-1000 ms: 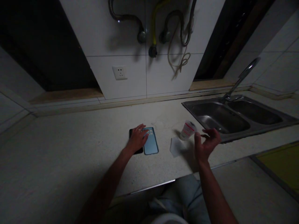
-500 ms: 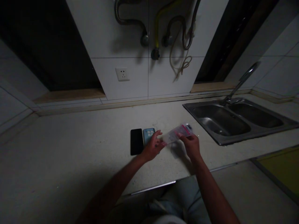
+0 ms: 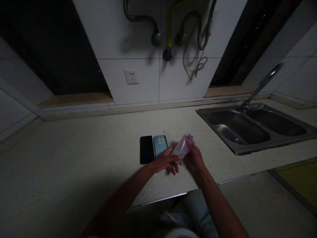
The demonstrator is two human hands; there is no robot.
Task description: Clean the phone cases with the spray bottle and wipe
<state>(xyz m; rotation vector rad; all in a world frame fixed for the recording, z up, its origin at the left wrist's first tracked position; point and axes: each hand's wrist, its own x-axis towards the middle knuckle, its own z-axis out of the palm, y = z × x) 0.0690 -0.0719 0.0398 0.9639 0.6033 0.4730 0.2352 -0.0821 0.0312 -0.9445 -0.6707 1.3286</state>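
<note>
A clear plastic package [image 3: 182, 147] with pink printing stands tilted between my hands, above the pale speckled countertop [image 3: 74, 148]. My left hand [image 3: 167, 161] holds its lower end, and my right hand [image 3: 195, 158] grips its far side. To the left of the hands, a black smartphone [image 3: 147, 149] lies face up next to a light blue phone case [image 3: 160, 145] with its camera cutout showing. My left fingers are just in front of the case.
A double stainless steel sink [image 3: 237, 129] with a curved faucet [image 3: 262, 86] is set in the counter to the right. Several gas and water hoses [image 3: 188, 33] hang on the tiled wall above a power socket [image 3: 131, 76].
The package, lying flat across my hands half a second ago, is now turned more upright and drawn in closer. Both hands have moved nearer each other. The phone and case have not moved.
</note>
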